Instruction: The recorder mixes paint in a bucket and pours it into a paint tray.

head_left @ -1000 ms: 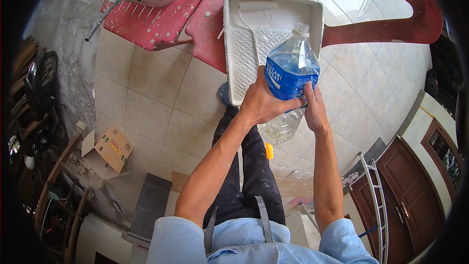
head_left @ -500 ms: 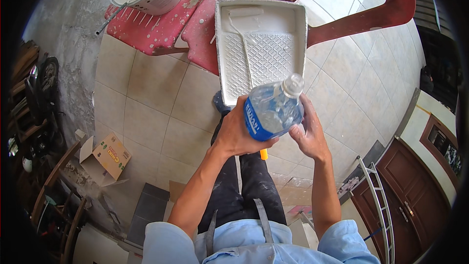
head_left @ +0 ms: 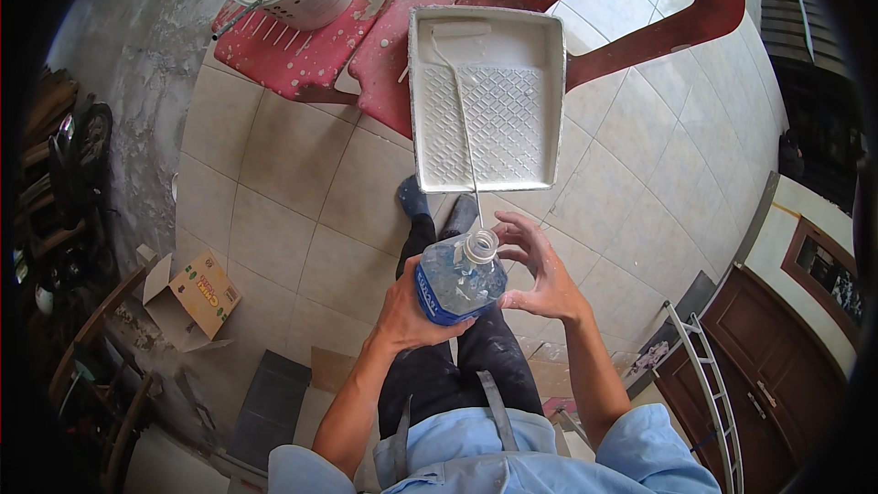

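My left hand (head_left: 402, 313) is wrapped round a clear plastic bottle (head_left: 457, 291) with a blue label, held upright and slightly tilted in front of my legs. Its mouth is uncapped. Close by on the right, my right hand (head_left: 547, 279) has its fingers curved and spread beside the bottle's neck; whether the thumb touches the bottle I cannot tell. Beyond the bottle, a white paint tray (head_left: 512, 128) rests on a red plastic chair (head_left: 389, 96). A paint roller (head_left: 460, 29) lies in it, its thin rod running toward me behind the bottle.
A white paint bucket (head_left: 315, 0) stands on another paint-spattered red seat (head_left: 265, 59) at the far left. An open cardboard box (head_left: 199, 297) lies on the tiled floor to the left. A white ladder (head_left: 709, 375) leans near brown doors (head_left: 759, 348) on the right.
The bottle has come down and closer to my body, tilting less, still in my left hand. My right hand has moved slightly left, its fingers now raised and spread beside the neck.
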A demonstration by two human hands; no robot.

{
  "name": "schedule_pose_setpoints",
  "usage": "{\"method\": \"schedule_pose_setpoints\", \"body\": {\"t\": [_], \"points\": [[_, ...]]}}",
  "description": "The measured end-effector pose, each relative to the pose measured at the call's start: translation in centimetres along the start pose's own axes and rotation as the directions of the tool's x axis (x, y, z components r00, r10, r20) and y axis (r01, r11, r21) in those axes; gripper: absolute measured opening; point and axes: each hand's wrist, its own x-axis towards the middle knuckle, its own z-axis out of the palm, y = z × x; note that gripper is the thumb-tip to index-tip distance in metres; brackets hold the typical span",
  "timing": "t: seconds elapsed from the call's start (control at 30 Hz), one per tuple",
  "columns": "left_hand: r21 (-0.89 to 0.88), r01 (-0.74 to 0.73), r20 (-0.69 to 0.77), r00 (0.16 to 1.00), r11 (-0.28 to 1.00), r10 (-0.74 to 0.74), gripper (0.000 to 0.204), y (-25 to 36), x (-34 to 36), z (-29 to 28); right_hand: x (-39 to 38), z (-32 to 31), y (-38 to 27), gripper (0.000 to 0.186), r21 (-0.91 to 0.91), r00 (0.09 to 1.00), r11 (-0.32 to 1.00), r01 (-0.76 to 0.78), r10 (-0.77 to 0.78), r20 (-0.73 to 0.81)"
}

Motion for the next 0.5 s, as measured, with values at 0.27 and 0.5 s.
{"method": "schedule_pose_setpoints", "body": {"t": [0.27, 0.5], "points": [[-0.091, 0.019, 0.015, 1.000, 0.996, -0.018, 0.096, 1.5, 3.5, 0.6, -0.8, -0.1, 6.0, 0.117, 0.059, 0.978, 0.979, -0.197, 0.192, 0.084], [-0.168, -0.078, -0.028, 0.997, 0.983, 0.074, 0.096, 2.4, 10.3, 1.4, 3.2, -4.3, 6.1, 0.101, 0.041, 0.986, 0.989, -0.145, 0.147, -0.078]]}}
